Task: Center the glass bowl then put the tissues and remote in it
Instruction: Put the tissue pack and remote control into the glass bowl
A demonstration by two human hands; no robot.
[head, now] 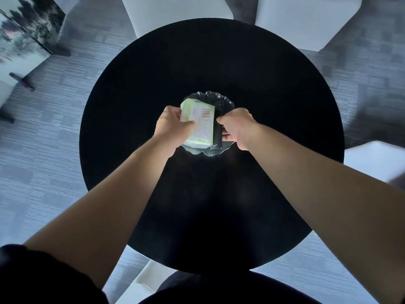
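a person's bare arms reach over a round black counter (153, 84) toward a scalloped glass bowl (219, 151) that sits near the counter's middle. the left hand (173, 126) grips a green-and-white pack of tissues (200, 126) by its left edge, thumb across the printed face, the pack lying inside the bowl. just right of the tissues, also inside the bowl, a slim black remote (217, 137) lies lengthwise, its near end close to the bowl's near rim; the right hand (237, 128) is closed on its right side, fingertips pinching it. the counter's dark matte surface carries only the bowl and shows faint shadows near the person. around the counter stand white chairs (306, 23): two beyond its far edge, one at its right, one at its near edge by the person's dark clothing. grey striped carpet (43, 161) covers the floor, and left of the counter, at the far side, a freestanding panel (24, 38) with a dark landscape picture rests on black feet.
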